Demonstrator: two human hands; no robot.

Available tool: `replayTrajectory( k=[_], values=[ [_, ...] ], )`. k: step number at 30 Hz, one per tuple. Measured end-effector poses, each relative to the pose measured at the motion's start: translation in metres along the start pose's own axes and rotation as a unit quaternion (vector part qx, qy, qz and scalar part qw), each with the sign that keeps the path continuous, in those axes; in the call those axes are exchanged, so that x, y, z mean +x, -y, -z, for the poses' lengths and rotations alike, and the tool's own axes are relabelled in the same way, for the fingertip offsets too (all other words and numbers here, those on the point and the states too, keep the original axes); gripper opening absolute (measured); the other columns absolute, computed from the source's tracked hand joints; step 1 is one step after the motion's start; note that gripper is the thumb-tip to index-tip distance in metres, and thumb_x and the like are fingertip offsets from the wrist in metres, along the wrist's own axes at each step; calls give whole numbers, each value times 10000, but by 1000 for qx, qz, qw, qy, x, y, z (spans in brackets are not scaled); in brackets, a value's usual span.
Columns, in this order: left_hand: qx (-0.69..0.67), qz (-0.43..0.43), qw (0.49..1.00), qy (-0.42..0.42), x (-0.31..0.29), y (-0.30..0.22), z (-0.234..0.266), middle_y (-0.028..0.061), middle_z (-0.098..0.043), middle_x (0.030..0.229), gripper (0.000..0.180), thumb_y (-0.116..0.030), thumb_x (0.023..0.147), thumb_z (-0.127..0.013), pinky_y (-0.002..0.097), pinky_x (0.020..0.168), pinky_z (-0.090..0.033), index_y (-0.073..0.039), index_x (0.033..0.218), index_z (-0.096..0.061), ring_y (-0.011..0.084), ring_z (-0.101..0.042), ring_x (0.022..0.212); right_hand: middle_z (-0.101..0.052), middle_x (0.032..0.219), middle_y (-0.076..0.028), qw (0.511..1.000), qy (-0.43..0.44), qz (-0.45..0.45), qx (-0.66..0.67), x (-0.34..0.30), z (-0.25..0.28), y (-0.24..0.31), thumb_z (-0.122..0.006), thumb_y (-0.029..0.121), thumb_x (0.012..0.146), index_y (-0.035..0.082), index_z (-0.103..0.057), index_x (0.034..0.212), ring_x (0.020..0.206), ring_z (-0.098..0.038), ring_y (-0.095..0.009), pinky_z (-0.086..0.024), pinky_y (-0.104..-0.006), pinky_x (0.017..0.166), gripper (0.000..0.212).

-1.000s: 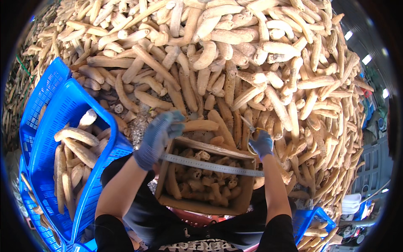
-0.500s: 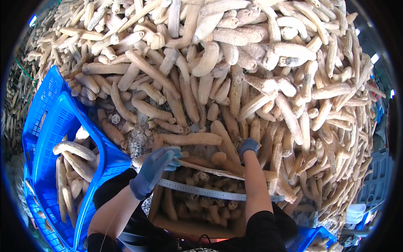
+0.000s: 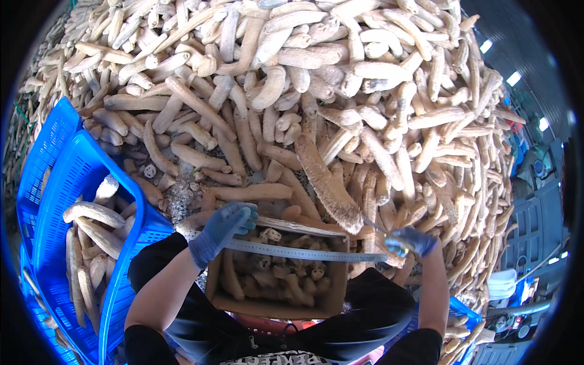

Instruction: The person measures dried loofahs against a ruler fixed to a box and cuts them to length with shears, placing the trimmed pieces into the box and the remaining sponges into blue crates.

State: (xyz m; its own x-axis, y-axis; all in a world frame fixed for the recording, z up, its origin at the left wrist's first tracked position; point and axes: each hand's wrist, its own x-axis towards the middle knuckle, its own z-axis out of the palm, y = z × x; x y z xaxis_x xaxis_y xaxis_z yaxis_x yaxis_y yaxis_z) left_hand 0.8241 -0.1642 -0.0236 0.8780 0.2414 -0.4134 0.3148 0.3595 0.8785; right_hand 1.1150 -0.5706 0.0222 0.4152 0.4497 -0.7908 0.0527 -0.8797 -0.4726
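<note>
My left hand, in a blue-grey glove, is open over the left rim of a cardboard box. Its fingers point right, with nothing visible in them. A pale ruler lies across the box, with cut loofah pieces below it. My gloved right hand, right of the box, is closed around a slim metal-tipped hand tool; its exact kind is unclear. The tip is close to the lower end of a long dried loofah, which slants down from the pile. Whether they touch, I cannot tell.
A high heap of dried loofahs fills the far side and right. Blue plastic baskets stand at my left, one holding loofahs. Another blue basket with loofahs is at lower right. Grey panels stand beyond the heap.
My right hand has drawn back from the pile toward the right, and the tool now shows. A long loofah now slants toward the box's right corner. My left hand has barely moved.
</note>
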Motion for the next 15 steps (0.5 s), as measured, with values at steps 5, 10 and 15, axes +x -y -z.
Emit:
replayTrajectory(
  k=[5, 10, 15],
  values=[
    [27, 20, 993, 112, 8, 53, -36, 29, -587, 1105, 397, -354, 924, -538, 267, 854, -471, -97, 1225, -512, 125, -567, 988, -640, 893, -69, 978, 4, 43, 203, -50, -111, -22, -574, 368, 893, 20, -564, 1100, 692, -615, -131, -523, -257, 616, 405],
    [-285, 69, 941, 171, -9, 56, -74, 36, -583, 1104, 395, -283, 905, -581, 273, 858, -471, -74, 1226, -485, 124, -560, 1011, -606, 1023, -69, 934, 31, 305, 183, 0, -216, -2, -542, 382, 915, 13, -494, 1234, 823, -597, -120, -505, -253, 696, 490],
    [-294, -96, 951, 21, -24, 50, -60, 69, -583, 1095, 471, -174, 845, -670, 294, 850, -473, -37, 1238, -449, 158, -578, 985, -619, 947, -73, 847, 150, 254, 443, 15, -275, 43, -554, 338, 915, -2, -524, 1155, 820, -620, -152, -511, -261, 665, 417]
  ],
)
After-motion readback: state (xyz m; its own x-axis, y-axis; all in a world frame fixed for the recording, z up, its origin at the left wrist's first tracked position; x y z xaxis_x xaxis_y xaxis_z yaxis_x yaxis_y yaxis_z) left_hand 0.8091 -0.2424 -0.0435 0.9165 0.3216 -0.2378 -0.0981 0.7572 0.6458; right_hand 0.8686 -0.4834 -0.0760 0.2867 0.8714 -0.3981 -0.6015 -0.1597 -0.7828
